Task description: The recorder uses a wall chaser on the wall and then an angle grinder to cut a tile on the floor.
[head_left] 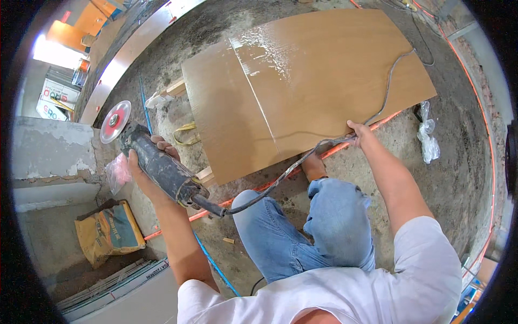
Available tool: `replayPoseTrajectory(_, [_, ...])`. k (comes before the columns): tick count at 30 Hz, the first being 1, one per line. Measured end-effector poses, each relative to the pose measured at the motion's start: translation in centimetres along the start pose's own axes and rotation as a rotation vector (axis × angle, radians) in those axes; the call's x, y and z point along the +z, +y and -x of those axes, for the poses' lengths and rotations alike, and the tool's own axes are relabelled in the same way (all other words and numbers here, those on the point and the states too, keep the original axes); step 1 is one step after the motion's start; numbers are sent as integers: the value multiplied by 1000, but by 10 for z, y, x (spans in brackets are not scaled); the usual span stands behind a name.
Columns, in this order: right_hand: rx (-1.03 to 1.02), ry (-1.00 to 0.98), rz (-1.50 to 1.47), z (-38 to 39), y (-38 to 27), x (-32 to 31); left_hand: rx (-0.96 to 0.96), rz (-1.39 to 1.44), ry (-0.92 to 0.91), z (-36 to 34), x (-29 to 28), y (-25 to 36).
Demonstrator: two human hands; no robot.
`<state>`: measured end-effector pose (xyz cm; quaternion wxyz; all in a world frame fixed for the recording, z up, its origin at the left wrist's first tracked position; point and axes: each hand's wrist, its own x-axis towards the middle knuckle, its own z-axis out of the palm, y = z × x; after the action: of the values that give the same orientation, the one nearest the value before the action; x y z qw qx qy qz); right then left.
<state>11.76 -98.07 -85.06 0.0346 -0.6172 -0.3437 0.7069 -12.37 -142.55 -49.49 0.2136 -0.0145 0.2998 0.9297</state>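
Observation:
My left hand [145,162] grips the dark body of an angle grinder [156,164], lifted off to the left of the boards. Its round red-centred disc [115,121] points up and left. The grinder's grey cable [280,181] runs from the handle across my knee to my right hand [360,133], which pinches the cable at the near edge of a large brown plywood sheet [324,70]. A second, darker sheet [221,108] lies beside it on the left, a straight seam between them. I crouch in blue jeans just in front of the boards.
Rough concrete floor [464,162] all around. An orange line [178,224] and a blue pipe [213,264] cross it. A yellow-brown cement sack [108,232] lies at lower left, a crumpled clear plastic bag [429,137] at right, timber blocks [175,87] under the boards, a concrete ledge [48,148] at left.

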Motion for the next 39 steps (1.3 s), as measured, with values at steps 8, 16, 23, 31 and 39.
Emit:
replayPoseTrajectory(8, [11, -52, -49, 29, 13, 6, -207, -195, 49, -57, -12, -26])
replayPoseTrajectory(16, [-55, 80, -102, 67, 10, 16, -472, -552, 67, -189, -42, -93])
replayPoseTrajectory(23, [-89, 185, -94, 83, 10, 26, -451, -693, 100, -318, -67, -134])
replayPoseTrajectory(31, [-137, 162, -378, 84, 24, 45, -500, -827, 14, -402, -112, -147])
replayPoseTrajectory(39, [-188, 151, -387, 85, 28, 42, -448, -884, 72, -422, -109, -165])
